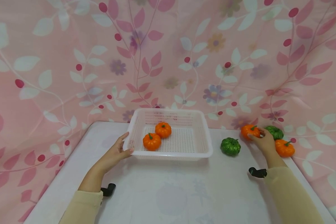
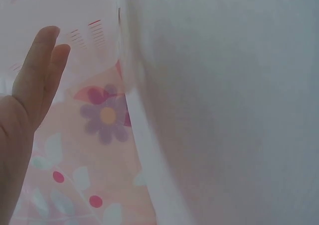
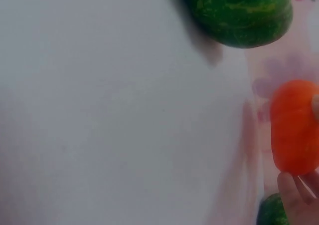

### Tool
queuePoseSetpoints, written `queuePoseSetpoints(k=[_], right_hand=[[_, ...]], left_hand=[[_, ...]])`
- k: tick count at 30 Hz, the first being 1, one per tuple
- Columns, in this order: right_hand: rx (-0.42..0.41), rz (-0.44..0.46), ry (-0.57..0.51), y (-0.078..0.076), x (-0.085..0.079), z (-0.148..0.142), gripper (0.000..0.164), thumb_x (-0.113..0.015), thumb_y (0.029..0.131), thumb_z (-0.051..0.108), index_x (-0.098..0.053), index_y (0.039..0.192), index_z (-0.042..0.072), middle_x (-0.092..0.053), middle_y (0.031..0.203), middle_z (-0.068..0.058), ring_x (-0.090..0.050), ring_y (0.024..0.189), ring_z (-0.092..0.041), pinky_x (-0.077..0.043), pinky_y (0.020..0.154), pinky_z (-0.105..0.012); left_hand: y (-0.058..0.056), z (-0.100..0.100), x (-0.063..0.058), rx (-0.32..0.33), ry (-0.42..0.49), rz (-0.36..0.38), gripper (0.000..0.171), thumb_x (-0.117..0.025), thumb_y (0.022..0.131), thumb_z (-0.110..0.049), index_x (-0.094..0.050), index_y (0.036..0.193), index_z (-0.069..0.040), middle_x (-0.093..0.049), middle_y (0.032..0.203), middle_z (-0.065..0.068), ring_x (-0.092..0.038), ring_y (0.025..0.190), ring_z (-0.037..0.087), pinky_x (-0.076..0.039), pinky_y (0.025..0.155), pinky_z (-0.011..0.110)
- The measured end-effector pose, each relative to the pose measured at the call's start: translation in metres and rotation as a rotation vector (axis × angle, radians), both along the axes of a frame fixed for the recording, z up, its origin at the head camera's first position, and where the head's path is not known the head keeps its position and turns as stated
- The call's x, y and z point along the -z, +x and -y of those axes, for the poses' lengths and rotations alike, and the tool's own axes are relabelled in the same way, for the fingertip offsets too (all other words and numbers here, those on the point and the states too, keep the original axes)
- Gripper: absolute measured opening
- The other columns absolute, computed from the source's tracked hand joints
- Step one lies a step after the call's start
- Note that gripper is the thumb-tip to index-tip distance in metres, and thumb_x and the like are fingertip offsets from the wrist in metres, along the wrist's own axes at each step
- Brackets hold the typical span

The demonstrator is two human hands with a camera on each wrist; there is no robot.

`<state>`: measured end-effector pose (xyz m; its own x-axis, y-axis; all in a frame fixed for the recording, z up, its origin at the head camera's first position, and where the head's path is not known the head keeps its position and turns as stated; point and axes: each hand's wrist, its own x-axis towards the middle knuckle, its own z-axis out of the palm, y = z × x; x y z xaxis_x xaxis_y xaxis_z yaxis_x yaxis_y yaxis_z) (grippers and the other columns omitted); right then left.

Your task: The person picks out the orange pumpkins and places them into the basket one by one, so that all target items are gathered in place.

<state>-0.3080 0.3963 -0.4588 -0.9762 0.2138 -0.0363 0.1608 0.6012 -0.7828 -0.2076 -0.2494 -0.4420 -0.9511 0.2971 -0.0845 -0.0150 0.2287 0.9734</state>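
Note:
My left hand (image 1: 115,155) rests against the left front corner of a white plastic basket (image 1: 168,154), thumb at the front rim. In the left wrist view its fingers (image 2: 37,68) lie straight beside the basket's slotted wall. Two small orange pumpkins, one nearer (image 1: 152,142) and one behind (image 1: 163,130), sit inside the basket's left half. At the table's far right, my right hand (image 1: 264,143) holds another orange pumpkin (image 1: 249,132) between thumb and fingers. The right wrist view shows this orange pumpkin (image 3: 295,130) at its right edge, the hand partly cut off.
A green pumpkin (image 1: 230,147) stands between basket and right hand. Beyond that hand are another green pumpkin (image 1: 275,133), partly hidden, and an orange one (image 1: 284,148) near the right table edge. A floral curtain (image 1: 168,62) hangs behind the white-covered table (image 1: 173,189).

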Motion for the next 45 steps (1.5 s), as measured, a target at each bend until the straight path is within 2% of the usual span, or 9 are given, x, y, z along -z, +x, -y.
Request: queuePoseSetpoints(k=[6,13,19,28,33,40,45], right_hand=[[-0.012,-0.018,0.009,0.015,-0.017,0.007,0.09,-0.061,0.096,0.051,-0.02,0.158,0.001,-0.022,0.155,-0.036,-0.027,0.137,-0.056,-0.032,0.108,-0.065],[-0.014,-0.022,0.03,0.028,-0.038,0.016,0.092,-0.061,0.094,0.055,-0.021,0.158,0.002,-0.023,0.157,-0.033,-0.027,0.136,-0.057,-0.034,0.105,-0.067],[-0.019,-0.042,0.03,0.038,-0.049,0.026,0.089,-0.062,0.095,0.053,-0.024,0.157,0.002,-0.025,0.156,-0.032,-0.031,0.133,-0.056,-0.037,0.102,-0.067],[-0.031,-0.056,0.021,0.051,-0.059,0.038,0.086,-0.064,0.095,0.049,-0.026,0.157,0.004,-0.027,0.156,-0.03,-0.035,0.134,-0.055,-0.04,0.101,-0.065],[-0.042,-0.059,0.006,0.058,-0.064,0.044,0.087,-0.064,0.094,0.051,-0.026,0.158,0.005,-0.026,0.158,-0.029,-0.035,0.136,-0.054,-0.04,0.101,-0.064],[-0.04,-0.069,-0.033,0.066,-0.071,0.052,0.088,-0.065,0.093,0.053,-0.027,0.158,0.008,-0.025,0.159,-0.027,-0.035,0.137,-0.051,-0.038,0.103,-0.064],[-0.037,-0.067,-0.045,0.071,-0.074,0.059,0.089,-0.066,0.091,0.055,-0.027,0.159,0.012,-0.026,0.159,-0.024,-0.035,0.138,-0.049,-0.038,0.103,-0.064]], left_hand=[[0.0,0.0,-0.001,0.0,0.002,-0.006,0.088,-0.064,0.099,-0.017,-0.003,0.162,-0.025,-0.034,0.151,0.025,-0.051,0.122,0.032,-0.048,0.102,0.037],[0.001,0.002,-0.002,-0.01,-0.023,-0.013,0.088,-0.064,0.099,-0.018,-0.003,0.162,-0.025,-0.033,0.152,0.025,-0.051,0.122,0.031,-0.046,0.105,0.042],[0.001,0.002,-0.002,0.0,-0.019,-0.016,0.088,-0.064,0.099,-0.019,-0.003,0.162,-0.025,-0.032,0.152,0.026,-0.05,0.122,0.032,-0.045,0.106,0.043],[0.001,0.002,-0.001,0.002,-0.01,-0.009,0.089,-0.065,0.099,-0.02,-0.002,0.162,-0.024,-0.032,0.15,0.027,-0.051,0.121,0.031,-0.047,0.104,0.039],[0.0,0.002,0.0,0.002,-0.001,-0.012,0.089,-0.065,0.099,-0.018,-0.002,0.162,-0.023,-0.034,0.149,0.028,-0.052,0.119,0.03,-0.048,0.102,0.034],[0.001,0.002,0.0,0.002,-0.002,-0.02,0.088,-0.064,0.099,-0.018,-0.002,0.162,-0.024,-0.035,0.149,0.027,-0.052,0.119,0.029,-0.047,0.102,0.034],[0.001,0.002,0.001,-0.005,-0.005,-0.02,0.088,-0.065,0.099,-0.019,-0.003,0.162,-0.024,-0.037,0.149,0.027,-0.054,0.117,0.026,-0.049,0.099,0.03]])
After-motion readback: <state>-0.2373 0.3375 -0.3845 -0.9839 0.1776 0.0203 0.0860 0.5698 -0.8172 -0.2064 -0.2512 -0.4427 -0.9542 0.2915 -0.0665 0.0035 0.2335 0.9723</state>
